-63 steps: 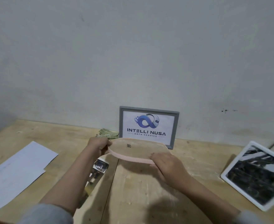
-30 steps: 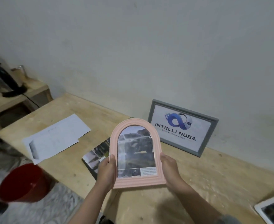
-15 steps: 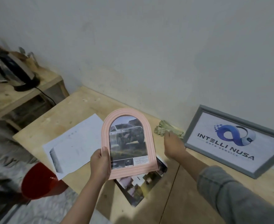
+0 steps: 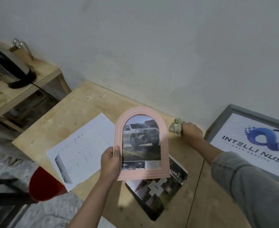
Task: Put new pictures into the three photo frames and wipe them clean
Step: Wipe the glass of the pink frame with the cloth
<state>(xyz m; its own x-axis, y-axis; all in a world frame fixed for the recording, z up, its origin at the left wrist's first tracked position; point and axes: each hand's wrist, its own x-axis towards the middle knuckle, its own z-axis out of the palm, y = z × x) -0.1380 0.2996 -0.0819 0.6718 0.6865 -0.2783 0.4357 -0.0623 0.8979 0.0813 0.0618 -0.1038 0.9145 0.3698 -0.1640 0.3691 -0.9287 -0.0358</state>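
A person's view down onto a wooden counter (image 4: 92, 104) set against a pale wall. At nine o'clock, off the counter, a dark kettle (image 4: 5, 69) stands on a lower shelf, and at seven o'clock a red bucket (image 4: 43, 185) sits below the counter edge. White paper (image 4: 79, 150) lies flat on the counter at the left.

In the centre the left hand (image 4: 110, 163) holds a pink arched frame (image 4: 142, 143) upright above the counter, thumb pressed on the front of its left rail, fingers hidden behind. The frame's long axis runs from six to twelve o'clock, arch at the top, and a truck picture already sits inside it. Beneath it a printed sheet (image 4: 158, 191) lies on the counter.

At two o'clock from the frame, close by the wall, the right hand (image 4: 191, 132) has its fingers curled round a crumpled greenish cloth (image 4: 175, 126). The cloth lies just to the frame's upper right, well nearer the right hand than the left, so wiping would likely mean bringing the cloth across towards nine o'clock onto the frame's face.

At three o'clock a grey frame (image 4: 250, 142) with a blue logo leans against the wall.

Half a second earlier the right hand was only reaching over the cloth; now it grips it. A second earlier both hands held the pink frame; now the left holds it alone
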